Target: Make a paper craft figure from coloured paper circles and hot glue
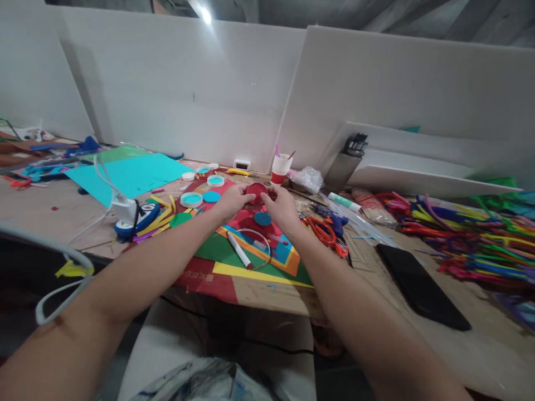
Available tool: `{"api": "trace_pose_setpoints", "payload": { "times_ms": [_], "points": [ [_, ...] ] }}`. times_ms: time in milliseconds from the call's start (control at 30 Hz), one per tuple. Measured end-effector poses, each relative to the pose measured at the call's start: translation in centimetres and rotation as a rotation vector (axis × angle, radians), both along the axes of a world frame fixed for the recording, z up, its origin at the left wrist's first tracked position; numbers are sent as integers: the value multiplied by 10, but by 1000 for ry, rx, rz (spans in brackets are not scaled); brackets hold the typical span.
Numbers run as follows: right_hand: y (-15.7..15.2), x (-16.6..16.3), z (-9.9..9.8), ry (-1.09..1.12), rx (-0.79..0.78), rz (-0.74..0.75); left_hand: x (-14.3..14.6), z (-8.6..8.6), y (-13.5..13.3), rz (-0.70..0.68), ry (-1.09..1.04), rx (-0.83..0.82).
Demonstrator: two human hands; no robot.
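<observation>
Between both hands is a small round red piece with a raised rim point(256, 192), like a shallow lid or ring. My left hand point(234, 199) grips its left side, thumb across the front edge. On the right side my right hand point(281, 204) holds it the same way; the far fingers of both hands are partly hidden. Just below lies a dark blue disc point(263, 219) on red paper. White rings with turquoise centres, one of them a shallow ring point(191, 200), stand to the left beside a blue disc point(212, 197). A white marker point(239, 250) rests on stacked coloured paper point(221, 245).
A white power adapter point(124, 209) with cables sits at the left edge. Behind the hands stands a paper cup point(281, 168) holding tools. Orange-handled scissors point(324, 233), a black phone point(422, 287) and piled pipe cleaners point(480, 239) lie to the right. White boards point(179, 94) line the back.
</observation>
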State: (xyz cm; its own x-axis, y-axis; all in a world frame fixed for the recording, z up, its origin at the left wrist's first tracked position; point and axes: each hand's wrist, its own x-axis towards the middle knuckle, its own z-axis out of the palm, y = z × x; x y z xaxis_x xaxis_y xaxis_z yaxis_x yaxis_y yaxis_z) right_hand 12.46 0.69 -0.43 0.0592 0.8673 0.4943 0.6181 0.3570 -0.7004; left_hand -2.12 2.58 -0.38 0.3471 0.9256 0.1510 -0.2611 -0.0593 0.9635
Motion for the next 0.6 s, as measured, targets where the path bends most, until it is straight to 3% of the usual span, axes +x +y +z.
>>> {"api": "trace_pose_setpoints", "payload": {
  "times_ms": [133,367,467,600],
  "points": [
    [3,1,-1,93,-44,36,0,1,-2,-18,35,19],
    [8,1,-4,326,-226,90,-1,6,-7,73,87,-12],
    [6,1,-4,256,-94,161,-4,5,-3,59,87,-54],
    [2,0,-2,-10,105,266,-7,1,3,96,69,-91]
  ]
}}
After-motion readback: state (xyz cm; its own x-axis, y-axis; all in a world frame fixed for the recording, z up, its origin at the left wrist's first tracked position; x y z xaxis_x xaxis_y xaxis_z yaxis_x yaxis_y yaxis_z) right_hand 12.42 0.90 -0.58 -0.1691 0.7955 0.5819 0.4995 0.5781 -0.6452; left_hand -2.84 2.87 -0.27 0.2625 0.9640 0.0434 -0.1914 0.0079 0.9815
